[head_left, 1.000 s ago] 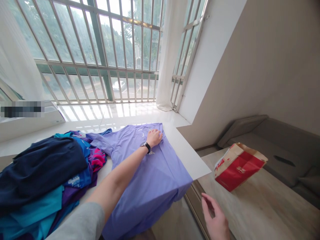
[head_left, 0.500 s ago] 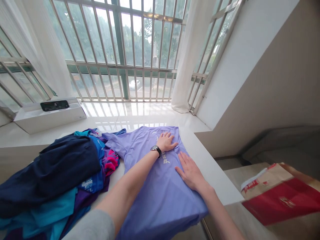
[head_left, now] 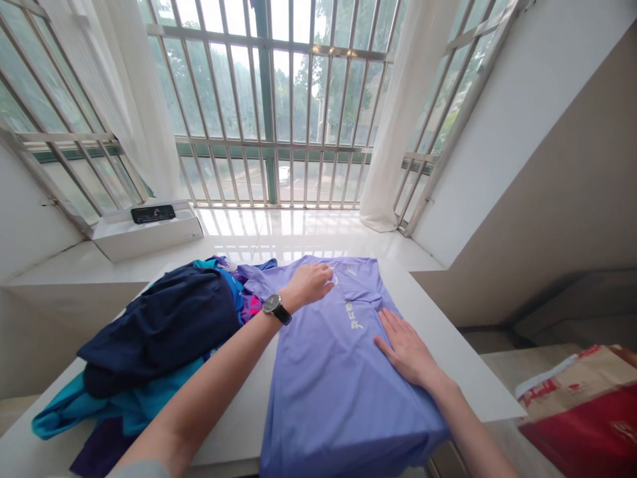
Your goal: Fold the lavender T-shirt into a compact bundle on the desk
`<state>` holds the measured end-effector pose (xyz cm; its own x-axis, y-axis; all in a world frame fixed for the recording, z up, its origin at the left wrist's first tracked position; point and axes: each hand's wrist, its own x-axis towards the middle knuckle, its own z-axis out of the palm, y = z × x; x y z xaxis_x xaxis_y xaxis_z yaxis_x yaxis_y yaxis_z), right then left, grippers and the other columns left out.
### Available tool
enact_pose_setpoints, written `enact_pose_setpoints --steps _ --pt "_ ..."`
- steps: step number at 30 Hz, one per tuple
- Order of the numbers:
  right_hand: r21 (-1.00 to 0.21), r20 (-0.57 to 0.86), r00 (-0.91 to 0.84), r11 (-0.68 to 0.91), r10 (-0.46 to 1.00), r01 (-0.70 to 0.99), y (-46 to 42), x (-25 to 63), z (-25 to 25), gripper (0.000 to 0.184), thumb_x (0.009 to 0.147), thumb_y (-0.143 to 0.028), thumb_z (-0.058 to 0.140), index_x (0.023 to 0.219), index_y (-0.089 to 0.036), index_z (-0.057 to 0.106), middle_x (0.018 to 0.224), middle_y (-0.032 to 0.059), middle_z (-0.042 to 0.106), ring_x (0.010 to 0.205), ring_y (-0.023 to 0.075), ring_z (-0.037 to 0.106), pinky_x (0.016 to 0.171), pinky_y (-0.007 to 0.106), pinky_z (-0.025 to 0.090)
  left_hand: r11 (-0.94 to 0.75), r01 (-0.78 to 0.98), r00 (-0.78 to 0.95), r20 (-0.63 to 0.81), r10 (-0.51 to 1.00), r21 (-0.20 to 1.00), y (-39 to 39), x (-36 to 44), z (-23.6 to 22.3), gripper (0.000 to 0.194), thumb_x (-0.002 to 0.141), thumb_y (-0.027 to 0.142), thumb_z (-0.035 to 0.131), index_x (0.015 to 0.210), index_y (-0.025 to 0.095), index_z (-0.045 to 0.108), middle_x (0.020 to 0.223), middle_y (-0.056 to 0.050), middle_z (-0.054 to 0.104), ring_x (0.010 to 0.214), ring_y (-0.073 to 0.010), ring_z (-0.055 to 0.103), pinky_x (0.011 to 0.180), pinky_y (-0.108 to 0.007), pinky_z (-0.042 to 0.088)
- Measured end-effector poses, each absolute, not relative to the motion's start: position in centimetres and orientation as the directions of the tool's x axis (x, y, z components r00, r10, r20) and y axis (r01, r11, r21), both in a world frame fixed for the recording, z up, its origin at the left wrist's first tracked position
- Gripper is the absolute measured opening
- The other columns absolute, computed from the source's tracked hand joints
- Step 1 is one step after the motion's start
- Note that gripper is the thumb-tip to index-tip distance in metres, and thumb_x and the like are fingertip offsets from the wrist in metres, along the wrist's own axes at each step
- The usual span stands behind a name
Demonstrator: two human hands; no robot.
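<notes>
A lavender T-shirt with white lettering lies spread on the white ledge, its lower end draping over the front edge. My right hand rests flat along the shirt's right side, fingers stretched out. Over the upper left part of the shirt is my left hand, with a black-strapped watch on the wrist. Its fingers are loosely bent with no cloth visibly gripped; whether it touches the fabric I cannot tell. Left of the shirt, a heap of clothes has a navy garment on top and a teal one below.
A white box with a black phone-like device on it stands on the sill at the back left. Behind are a barred window and white curtains. A red and beige paper bag stands at lower right, beyond the ledge.
My left hand has moved left across the shirt from the printed chest area, its fingers now less spread. My right hand stays flat on the shirt. The view has shifted left.
</notes>
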<state>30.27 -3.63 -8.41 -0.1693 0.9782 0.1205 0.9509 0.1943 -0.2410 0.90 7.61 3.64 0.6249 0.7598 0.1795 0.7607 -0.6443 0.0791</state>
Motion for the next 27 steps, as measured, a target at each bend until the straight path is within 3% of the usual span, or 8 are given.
enact_pose_setpoints --steps 2,6,10,15,21,27 --pt "-0.251 0.116 -0.172 0.197 0.978 0.948 -3.2 30.5 -8.1 0.071 0.093 -0.061 0.040 0.148 -0.016 0.045 0.156 0.0101 0.038 0.144 0.0296 0.036 0.119 0.048 0.028 -0.527 0.849 0.518 0.152 0.842 0.027 6.4 -2.8 5.5 0.028 0.097 0.041 0.045 0.109 0.025 0.064 0.108 -0.010 0.067 0.104 -0.0294 0.064 0.088 -0.041 0.049" --pt "-0.297 0.095 -0.141 0.163 0.985 0.941 -0.6 29.3 -5.4 0.061 0.092 -0.058 0.043 0.132 -0.016 0.061 0.139 0.0159 0.059 0.130 0.0330 0.053 0.109 0.049 0.041 -0.271 0.962 0.272 0.011 0.962 -0.036 5.6 -8.7 6.8 0.027 0.091 0.041 0.055 0.109 0.023 0.064 0.111 -0.013 0.068 0.107 -0.0329 0.064 0.087 -0.041 0.049" --pt "-0.352 0.291 -0.141 0.243 0.946 0.904 3.0 25.2 -0.6 0.058 0.092 -0.056 0.047 0.132 -0.015 0.059 0.144 0.0171 0.053 0.136 0.0327 0.046 0.112 0.050 0.038 -0.184 0.983 0.184 -0.050 0.982 -0.008 6.5 -11.1 6.3 0.031 0.092 0.041 0.052 0.111 0.020 0.063 0.117 -0.015 0.068 0.109 -0.0320 0.065 0.087 -0.040 0.050" --pt "-0.491 0.450 -0.235 0.459 0.861 0.741 6.8 19.1 2.8 0.046 0.093 -0.051 0.049 0.123 -0.019 0.063 0.127 0.0135 0.065 0.123 0.0279 0.057 0.108 0.045 0.043 -0.095 0.994 0.102 -0.138 0.985 0.058 8.0 -11.6 5.2 0.038 0.082 0.041 0.063 0.115 0.022 0.060 0.121 -0.012 0.069 0.110 -0.0285 0.066 0.086 -0.033 0.051" --pt "-0.688 0.465 -0.169 0.475 0.869 0.548 9.9 13.9 -1.0 0.037 0.089 -0.046 0.052 0.107 -0.018 0.069 0.112 0.0120 0.072 0.106 0.0254 0.066 0.096 0.042 0.051 -0.058 0.992 0.080 -0.205 0.975 0.114 8.9 -11.7 5.0 0.051 0.072 0.037 0.074 0.118 0.020 0.058 0.123 -0.015 0.067 0.113 -0.0323 0.064 0.085 -0.034 0.051" --pt "-0.759 0.404 -0.119 0.405 0.907 0.510 10.1 13.0 -5.4 0.032 0.089 -0.044 0.049 0.094 -0.020 0.070 0.098 0.0093 0.075 0.090 0.0234 0.070 0.082 0.038 0.056 -0.111 0.980 0.152 -0.270 0.951 0.164 9.2 -11.3 4.8 0.042 0.071 0.025 0.073 0.112 0.020 0.063 0.103 -0.008 0.074 0.092 -0.0249 0.071 0.074 -0.027 0.052"
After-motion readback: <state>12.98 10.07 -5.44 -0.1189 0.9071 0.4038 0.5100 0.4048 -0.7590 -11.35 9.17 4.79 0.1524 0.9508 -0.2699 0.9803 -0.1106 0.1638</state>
